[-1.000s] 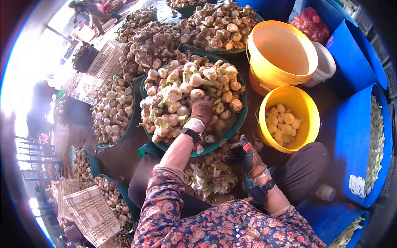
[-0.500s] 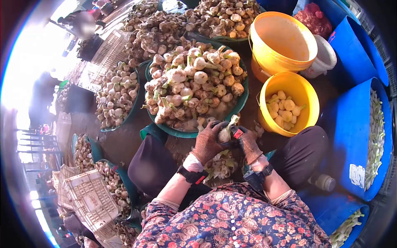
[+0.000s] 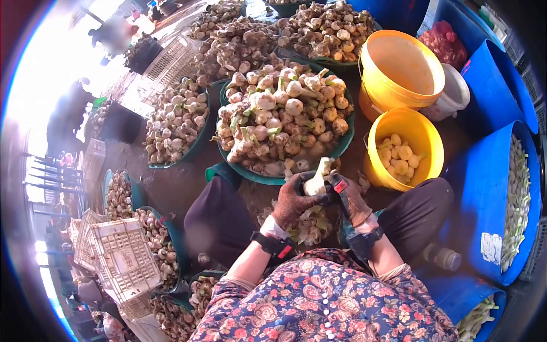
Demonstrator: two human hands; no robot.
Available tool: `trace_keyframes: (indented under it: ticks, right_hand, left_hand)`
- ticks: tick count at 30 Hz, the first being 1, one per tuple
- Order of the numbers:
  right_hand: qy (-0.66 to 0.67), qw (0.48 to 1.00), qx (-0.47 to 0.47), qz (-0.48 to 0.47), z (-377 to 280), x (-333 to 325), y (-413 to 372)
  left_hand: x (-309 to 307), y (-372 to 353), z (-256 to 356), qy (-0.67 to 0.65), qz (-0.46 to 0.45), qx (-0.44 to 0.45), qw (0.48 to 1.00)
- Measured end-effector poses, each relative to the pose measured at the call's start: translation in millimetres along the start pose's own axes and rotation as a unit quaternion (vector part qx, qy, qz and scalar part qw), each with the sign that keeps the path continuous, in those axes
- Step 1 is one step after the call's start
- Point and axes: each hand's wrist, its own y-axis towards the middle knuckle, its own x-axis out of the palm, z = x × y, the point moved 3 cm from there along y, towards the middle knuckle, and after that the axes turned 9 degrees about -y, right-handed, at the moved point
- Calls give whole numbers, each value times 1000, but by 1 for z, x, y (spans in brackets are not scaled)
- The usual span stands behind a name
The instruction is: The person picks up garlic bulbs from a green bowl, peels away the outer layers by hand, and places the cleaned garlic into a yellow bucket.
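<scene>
My left hand (image 3: 295,200), in a brown, dark-fingered glove, is closed round a garlic bulb (image 3: 315,184). The bulb shows a smooth white side and its pale green stem points up. Close against the bulb's right side is my right hand (image 3: 352,200), gloved the same way, its fingers curled. A small black piece with a red patch (image 3: 340,186) shows at those fingers; its kind and the rest of it are hidden. Beneath both hands lie loose garlic skins (image 3: 312,225). Just ahead stands a green tub (image 3: 268,180) heaped with unpeeled garlic (image 3: 279,108).
A yellow bucket (image 3: 436,145) with peeled bulbs (image 3: 400,154) stands front right, another yellow bucket (image 3: 370,77) behind it. Blue containers (image 3: 478,188) line the right side, one holding stems (image 3: 515,205). More garlic tubs (image 3: 176,122) and a plastic crate (image 3: 125,256) are left.
The garlic bulb has turned in my left hand and shows a whiter side, with its stem tilted right. The whole view has shifted, so surrounding things sit farther right and mostly lower.
</scene>
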Motion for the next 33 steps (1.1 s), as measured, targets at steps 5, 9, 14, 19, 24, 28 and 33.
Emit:
trace_keyframes:
  ticks: [5, 9, 14, 19, 24, 28, 33]
  right_hand:
    - [-293, 911, -267, -111, -26, 15, -27]
    - [-351, 920, -152, -85, -25, 12, -22]
    - [-155, 981, 38, -109, 7, 10, -8]
    - [-125, 983, 26, -132, 13, 7, 0]
    - [-141, 968, -95, -183, -19, 24, -20]
    - [-151, 958, -187, -157, -37, 31, -31]
    - [-580, 686, -439, -11, -44, 45, -41]
  left_hand:
    - [11, -8, -18, 145, 7, 102, 984]
    - [9, -14, 41, 536, -3, 247, 807]
    - [-3, -17, -2, 598, -153, 196, 762]
    - [-3, -25, -12, 377, 17, 126, 917]
    - [-23, -21, -19, -220, 89, -231, 944]
    - [-28, -25, -3, -188, 16, -151, 970]
    - [-33, -26, 2, -146, 31, -170, 974]
